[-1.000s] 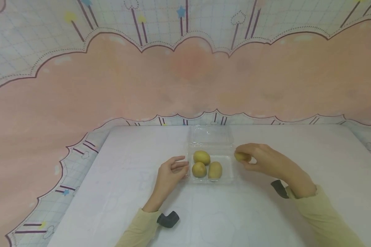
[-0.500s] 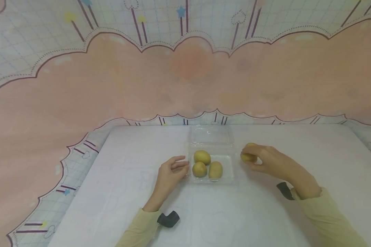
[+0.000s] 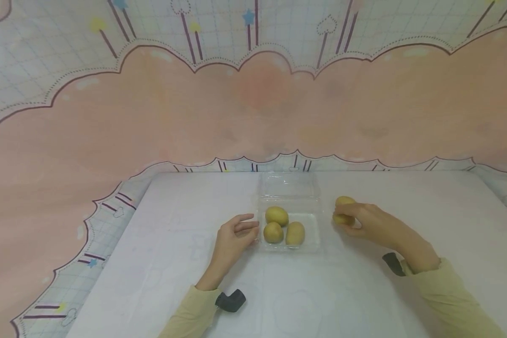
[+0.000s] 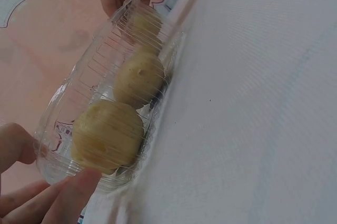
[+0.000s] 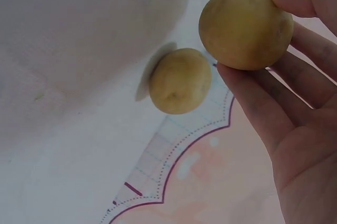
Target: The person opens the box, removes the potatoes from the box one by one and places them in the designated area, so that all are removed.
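Observation:
In the head view, an opened clear plastic clamshell box (image 3: 312, 239) holds three yellow potatoes, one of them a rear potato (image 3: 276, 216). My left hand (image 3: 235, 237) rests its fingertips against the box's left side; the left wrist view shows these fingers (image 4: 73, 195) touching the clear wall. To the right of the box, my right hand (image 3: 376, 225) pinches a potato (image 5: 246, 27) between thumb and fingers. Another potato (image 5: 180, 81) lies on the table just beyond it, partly hidden by the hand in the head view.
The box's lid (image 3: 289, 184) lies folded back toward the table's far edge. Behind the white table (image 3: 160, 263) hangs a patterned cloth (image 3: 253, 112). Each sleeve has a dark curved piece beside it, such as the left black piece (image 3: 230, 300).
My right hand has moved rightward, away from the box, with the potato in its grip. The loose potato behind it has come into view. My left hand stays at the box.

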The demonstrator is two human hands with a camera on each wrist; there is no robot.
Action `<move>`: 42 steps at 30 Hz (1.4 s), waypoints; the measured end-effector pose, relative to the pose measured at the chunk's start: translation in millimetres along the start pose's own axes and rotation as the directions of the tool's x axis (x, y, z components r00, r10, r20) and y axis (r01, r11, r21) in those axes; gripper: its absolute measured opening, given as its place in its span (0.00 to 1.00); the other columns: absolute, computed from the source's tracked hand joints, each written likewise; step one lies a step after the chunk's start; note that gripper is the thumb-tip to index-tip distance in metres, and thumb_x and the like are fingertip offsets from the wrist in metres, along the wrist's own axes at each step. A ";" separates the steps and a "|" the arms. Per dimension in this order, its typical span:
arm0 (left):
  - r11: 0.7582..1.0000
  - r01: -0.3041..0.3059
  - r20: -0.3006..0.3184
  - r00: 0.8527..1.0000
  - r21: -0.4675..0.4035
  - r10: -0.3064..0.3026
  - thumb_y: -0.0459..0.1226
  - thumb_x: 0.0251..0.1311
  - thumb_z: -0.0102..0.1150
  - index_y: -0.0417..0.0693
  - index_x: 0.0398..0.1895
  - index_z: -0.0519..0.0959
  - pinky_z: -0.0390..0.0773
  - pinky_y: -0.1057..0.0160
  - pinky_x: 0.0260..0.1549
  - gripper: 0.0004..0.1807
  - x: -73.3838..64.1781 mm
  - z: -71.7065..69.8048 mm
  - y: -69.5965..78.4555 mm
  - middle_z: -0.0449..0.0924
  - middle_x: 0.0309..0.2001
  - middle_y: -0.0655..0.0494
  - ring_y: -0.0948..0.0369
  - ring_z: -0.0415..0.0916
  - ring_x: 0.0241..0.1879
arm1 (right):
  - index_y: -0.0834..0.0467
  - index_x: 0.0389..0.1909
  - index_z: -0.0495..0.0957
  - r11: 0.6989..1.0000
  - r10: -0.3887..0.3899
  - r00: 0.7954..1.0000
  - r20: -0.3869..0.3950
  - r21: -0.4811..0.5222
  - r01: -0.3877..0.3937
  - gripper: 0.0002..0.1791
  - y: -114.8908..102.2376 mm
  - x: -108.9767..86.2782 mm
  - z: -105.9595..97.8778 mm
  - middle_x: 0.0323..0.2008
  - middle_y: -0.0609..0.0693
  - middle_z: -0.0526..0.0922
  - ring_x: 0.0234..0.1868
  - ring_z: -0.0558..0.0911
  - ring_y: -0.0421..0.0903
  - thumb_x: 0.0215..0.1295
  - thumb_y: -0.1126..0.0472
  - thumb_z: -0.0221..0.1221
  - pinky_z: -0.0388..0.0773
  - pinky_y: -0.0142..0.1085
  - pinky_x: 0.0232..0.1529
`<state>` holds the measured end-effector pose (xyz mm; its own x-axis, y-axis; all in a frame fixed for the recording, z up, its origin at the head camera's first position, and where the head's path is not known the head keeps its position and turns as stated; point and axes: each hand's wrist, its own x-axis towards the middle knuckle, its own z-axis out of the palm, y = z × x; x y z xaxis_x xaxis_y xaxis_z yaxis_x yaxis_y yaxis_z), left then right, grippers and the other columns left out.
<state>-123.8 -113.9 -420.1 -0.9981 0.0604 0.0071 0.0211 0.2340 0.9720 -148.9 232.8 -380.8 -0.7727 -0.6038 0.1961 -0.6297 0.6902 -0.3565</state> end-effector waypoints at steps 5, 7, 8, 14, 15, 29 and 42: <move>1.000 0.000 0.005 1.000 -0.004 0.000 0.30 0.61 0.64 0.37 0.59 0.76 0.88 0.68 0.37 0.22 -0.1 -0.2 -0.1 0.85 0.49 0.40 0.49 0.85 0.47 | 0.57 0.42 0.83 1.000 0.024 1.000 0.017 -0.013 -0.023 0.13 1.3 -2.6 0.8 0.34 0.40 0.78 0.34 0.75 0.35 0.56 0.71 0.66 0.84 0.32 0.37; 1.000 0.000 0.005 1.000 -0.006 0.000 0.30 0.61 0.65 0.37 0.59 0.76 0.88 0.67 0.37 0.22 -0.5 -0.4 0.4 0.85 0.49 0.40 0.49 0.85 0.48 | 0.57 0.42 0.83 1.000 0.023 1.000 0.021 -0.015 -0.022 0.13 1.9 -3.5 1.3 0.35 0.41 0.79 0.34 0.76 0.36 0.56 0.71 0.66 0.84 0.33 0.37; 1.000 -0.002 0.005 1.000 -0.005 0.002 0.30 0.61 0.65 0.37 0.59 0.76 0.88 0.67 0.37 0.22 -0.5 -0.5 0.5 0.85 0.49 0.40 0.49 0.85 0.48 | 0.58 0.42 0.83 1.000 0.023 0.999 0.023 -0.020 -0.022 0.13 2.3 -3.7 1.7 0.35 0.42 0.80 0.35 0.76 0.36 0.56 0.71 0.66 0.85 0.34 0.38; 1.000 0.000 0.005 1.000 -0.002 0.000 0.30 0.61 0.65 0.38 0.59 0.76 0.88 0.67 0.37 0.22 0.0 -0.9 0.1 0.85 0.49 0.41 0.49 0.85 0.47 | 0.60 0.44 0.83 0.999 0.019 1.000 0.017 -0.032 -0.018 0.13 5.4 -5.5 4.9 0.42 0.50 0.85 0.40 0.82 0.42 0.56 0.70 0.67 0.86 0.42 0.45; 1.000 0.001 0.004 1.000 -0.002 -0.001 0.30 0.61 0.65 0.37 0.59 0.76 0.88 0.67 0.37 0.22 0.1 -1.0 0.2 0.85 0.49 0.41 0.49 0.85 0.47 | 0.60 0.44 0.83 0.999 0.014 1.000 0.010 -0.035 -0.014 0.13 6.1 -5.9 5.4 0.43 0.51 0.85 0.41 0.82 0.43 0.56 0.70 0.67 0.86 0.43 0.46; 1.000 0.011 0.005 1.000 -0.015 -0.011 0.30 0.61 0.65 0.37 0.59 0.76 0.88 0.67 0.37 0.22 -0.1 -0.7 1.5 0.85 0.49 0.41 0.50 0.85 0.47 | 0.62 0.43 0.82 1.000 -0.005 1.000 -0.016 -0.023 0.005 0.13 12.5 -9.8 9.3 0.43 0.52 0.85 0.41 0.83 0.44 0.55 0.71 0.67 0.86 0.44 0.44; 1.000 -0.010 0.014 1.000 -0.021 0.010 0.31 0.61 0.64 0.36 0.59 0.76 0.88 0.67 0.37 0.22 0.2 -1.0 0.3 0.85 0.49 0.39 0.49 0.85 0.47 | 0.58 0.40 0.82 0.993 -0.091 0.992 -0.081 -0.076 0.085 0.13 17.0 -13.2 12.6 0.39 0.47 0.83 0.37 0.77 0.39 0.53 0.72 0.69 0.86 0.41 0.40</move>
<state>-124.1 -114.8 -419.6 -0.9970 0.0764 0.0134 0.0294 0.2128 0.9766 -148.4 247.5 -400.9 -0.7158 -0.6299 0.3014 -0.6975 0.6646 -0.2678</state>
